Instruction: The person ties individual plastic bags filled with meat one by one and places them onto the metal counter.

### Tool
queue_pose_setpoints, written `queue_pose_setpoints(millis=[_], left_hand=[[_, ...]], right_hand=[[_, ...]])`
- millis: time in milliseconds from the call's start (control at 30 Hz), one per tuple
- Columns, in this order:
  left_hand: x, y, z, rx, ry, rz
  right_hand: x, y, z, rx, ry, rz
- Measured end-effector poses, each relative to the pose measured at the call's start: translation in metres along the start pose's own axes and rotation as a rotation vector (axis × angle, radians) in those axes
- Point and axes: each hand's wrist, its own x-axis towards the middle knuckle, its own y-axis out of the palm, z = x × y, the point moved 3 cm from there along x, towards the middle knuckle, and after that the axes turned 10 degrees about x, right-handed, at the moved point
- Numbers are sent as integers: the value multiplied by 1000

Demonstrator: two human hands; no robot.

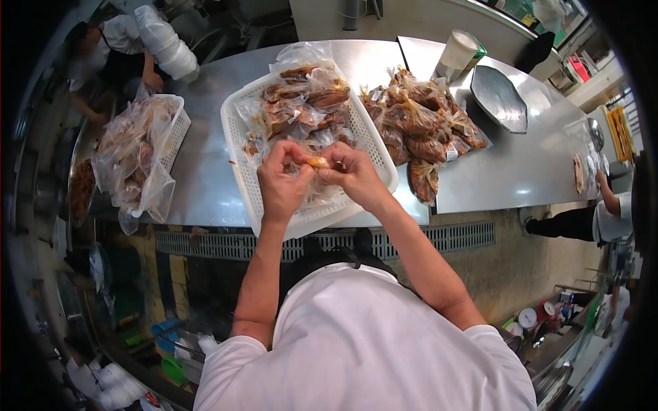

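Note:
Over the near half of a white perforated basket (238,147), my left hand (282,183) and my right hand (354,177) meet with fingers pinched. Between them is the gathered, orange-stained neck of a clear plastic bag (317,162). The body of that bag hangs below, partly hidden by my hands. Farther back in the basket lie several clear bags of reddish-brown food (305,103), which looks like meat in sauce. Just right of the basket, a pile of filled bags (418,113) with gathered tops rests on the steel table (205,171).
Another white basket (179,130) heaped with plastic bags stands left, beside a metal tray of brown food (81,188). A co-worker (123,41) is behind it, near stacked white containers (164,44). At right are a tub (458,55), a dark platter (499,98) and another person (610,212).

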Motion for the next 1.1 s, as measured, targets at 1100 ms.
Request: queue_pose_setpoints(millis=[1100], left_hand=[[-4,-53,2,86,-56,64]], right_hand=[[68,-194,-15,-1469,-179,-373]])
